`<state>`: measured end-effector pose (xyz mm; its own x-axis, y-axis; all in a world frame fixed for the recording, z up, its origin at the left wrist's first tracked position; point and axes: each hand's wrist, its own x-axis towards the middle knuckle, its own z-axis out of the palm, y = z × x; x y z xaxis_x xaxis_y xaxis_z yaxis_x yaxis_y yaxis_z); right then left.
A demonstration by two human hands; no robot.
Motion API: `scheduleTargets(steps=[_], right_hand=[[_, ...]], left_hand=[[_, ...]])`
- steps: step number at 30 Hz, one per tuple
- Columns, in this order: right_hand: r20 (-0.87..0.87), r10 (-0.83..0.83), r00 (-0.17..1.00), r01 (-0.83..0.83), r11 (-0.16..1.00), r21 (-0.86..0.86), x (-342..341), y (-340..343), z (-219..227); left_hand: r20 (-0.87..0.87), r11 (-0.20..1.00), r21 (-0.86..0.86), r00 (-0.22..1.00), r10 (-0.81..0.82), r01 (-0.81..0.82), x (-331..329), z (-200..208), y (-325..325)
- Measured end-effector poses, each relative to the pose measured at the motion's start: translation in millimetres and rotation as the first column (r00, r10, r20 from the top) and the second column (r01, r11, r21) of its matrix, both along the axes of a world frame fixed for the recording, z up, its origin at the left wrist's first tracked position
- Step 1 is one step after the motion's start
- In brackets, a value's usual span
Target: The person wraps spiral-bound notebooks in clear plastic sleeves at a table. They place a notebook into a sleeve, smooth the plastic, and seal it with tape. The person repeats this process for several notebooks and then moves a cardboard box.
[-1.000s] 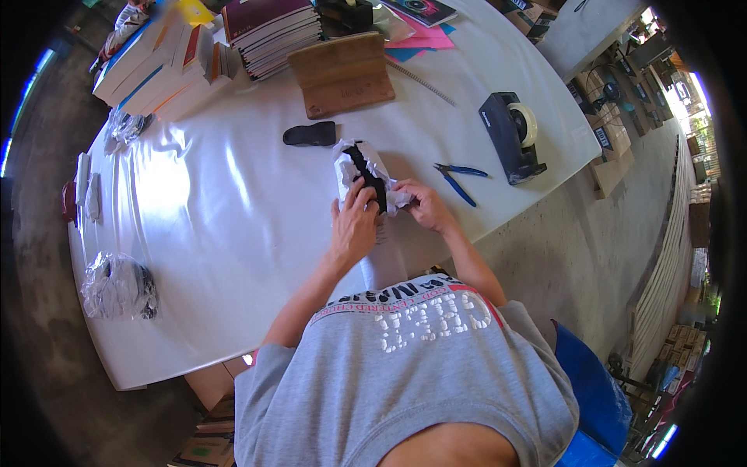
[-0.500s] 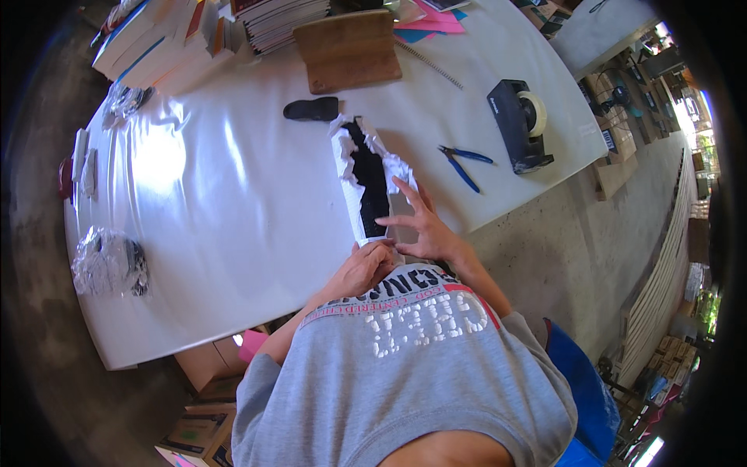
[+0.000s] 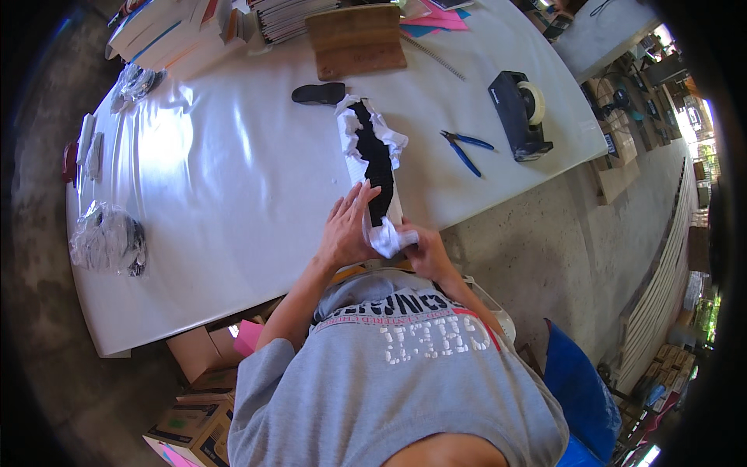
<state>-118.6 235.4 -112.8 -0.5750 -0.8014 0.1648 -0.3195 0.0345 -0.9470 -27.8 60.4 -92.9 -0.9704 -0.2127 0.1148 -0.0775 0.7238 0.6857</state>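
Observation:
A long, narrow package of white paper [image 3: 355,170] lies lengthwise on the table in front of me, its near end by my body. Its top is torn into a ragged opening that bares a black textured thing [image 3: 377,162], whose kind I cannot make out. Along the package's left side rests my left hand [image 3: 348,227], fingers stretched out, the tips at the edge of the opening. My right hand [image 3: 425,247] is closed at the near right corner on a crumpled flap of the paper [image 3: 386,238]. A black flat rounded piece [image 3: 319,94] lies beyond the far end.
Blue-handled pliers [image 3: 467,151] and a black tape dispenser [image 3: 517,117] are to the right. At the back stand a brown wooden holder [image 3: 356,43] and stacked books [image 3: 167,35]. Plastic-wrapped bundles [image 3: 107,240] lie at left. The table edge [image 3: 513,191] runs close on the right.
My left hand has gone from the package's near end, where it was curled, to its left side with fingers extended. My right hand, earlier spread over the right side, has drawn back and closed on paper.

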Motion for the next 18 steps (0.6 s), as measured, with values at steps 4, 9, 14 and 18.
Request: scheduleTargets(steps=[4, 9, 14, 18], right_hand=[[0.195, 0.073, 0.978, -0.115, 0.971, 0.212, 47.0, 77.6, -45.9], [0.965, -0.029, 0.26, 0.589, 0.797, -0.135, 49.4, 102.6, 22.6], [0.918, -0.162, 0.361, 0.719, 0.676, -0.163, -1.5, 71.4, 25.4], [0.727, -0.31, 0.612, 0.598, 0.783, -0.17, -72.4, -22.4, 43.6]], left_hand=[[-0.073, 0.998, 0.059, 0.997, -0.031, 0.036, -3.1, -13.1, 1.2], [-0.009, 0.97, -0.216, 0.993, -0.114, 0.109, -5.1, 4.4, -5.0], [-0.249, 0.925, 0.009, 0.895, 0.371, -0.381, -71.7, -9.7, -48.8], [-0.038, 0.8, -0.028, 0.8, 0.598, -0.6, -119.3, -2.8, -72.5]])
